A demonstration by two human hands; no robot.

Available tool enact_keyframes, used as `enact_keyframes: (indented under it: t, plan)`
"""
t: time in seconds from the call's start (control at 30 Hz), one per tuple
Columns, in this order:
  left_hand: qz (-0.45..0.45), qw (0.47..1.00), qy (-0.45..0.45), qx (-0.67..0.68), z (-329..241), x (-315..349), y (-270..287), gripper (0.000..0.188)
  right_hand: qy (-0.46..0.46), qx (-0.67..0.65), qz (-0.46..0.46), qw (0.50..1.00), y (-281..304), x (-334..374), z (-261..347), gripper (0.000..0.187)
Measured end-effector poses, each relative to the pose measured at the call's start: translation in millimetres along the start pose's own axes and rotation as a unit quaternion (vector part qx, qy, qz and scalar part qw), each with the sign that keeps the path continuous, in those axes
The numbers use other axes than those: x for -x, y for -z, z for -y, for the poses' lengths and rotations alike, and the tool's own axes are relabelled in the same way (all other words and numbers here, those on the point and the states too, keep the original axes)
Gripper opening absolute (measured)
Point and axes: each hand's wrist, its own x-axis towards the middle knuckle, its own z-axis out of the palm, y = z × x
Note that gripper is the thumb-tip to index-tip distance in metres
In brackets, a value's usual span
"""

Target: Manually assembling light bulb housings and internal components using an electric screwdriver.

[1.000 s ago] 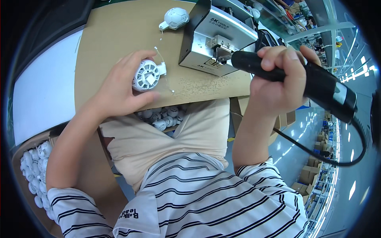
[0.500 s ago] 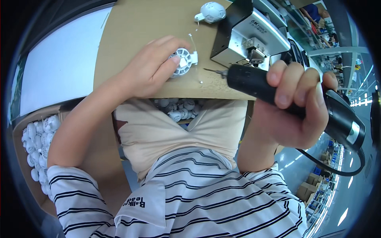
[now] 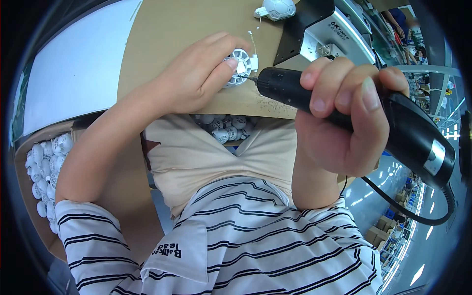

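White plastic round housing with a spoked face [image 3: 242,68] is sitting, in the head view, left of the silver-and-black sheet-metal box [image 3: 339,34] and a bit nearer the person. Thin pale wire with a small white connector [image 3: 252,41] is standing up between housing and box.

Left hand [image 3: 199,73], left of the box, is gripping the housing: thumb is pressing on its face, index finger is curling over its far side. Other left fingers are mostly hiding; can't tell if they're pinching anything.

Right hand [image 3: 346,123], on the box's near side, is wrapping curled fingers and thumb around a black cylindrical electric screwdriver [image 3: 282,87]. Driver is pointing left, thin bit overlapping the housing's face; can't tell if the tip is touching. Black cable [image 3: 451,199] is looping off its rear, right of the box and nearer the person.

White ball-shaped plastic part with a short stem [image 3: 279,9] is lying just left of the box's far end. Brown tabletop [image 3: 162,39] is extending left of the box. Brown cardboard carton [image 3: 110,187], full of white round parts [image 3: 44,172], is standing well left, nearer the person.
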Motion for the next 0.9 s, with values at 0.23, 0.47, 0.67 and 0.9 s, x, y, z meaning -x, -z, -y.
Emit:
enact_keyframes:
  t: [0.23, 0.47, 0.67, 0.9]
  plan:
    - [0.014, 1.0, 0.005, -0.005, -2, 1, 2, 0.032, -0.005, 0.014, 0.032, 0.999, 6, -1, 2, 0.04]
    - [-0.041, 0.999, -0.023, 0.001, 3, -1, -9, 0.023, 0.019, 0.028, 0.062, 0.998, 9, 0, -5, 0.039]
    - [-0.016, 1.0, -0.015, -0.01, 0, 1, -4, 0.028, 0.008, 0.011, 0.066, 0.998, 7, 2, -4, 0.04]
    - [-0.026, 0.999, 0.009, -0.036, -13, 8, -1, 0.027, 0.028, -0.15, -0.047, 0.987, 38, -1, 53, 0.035]
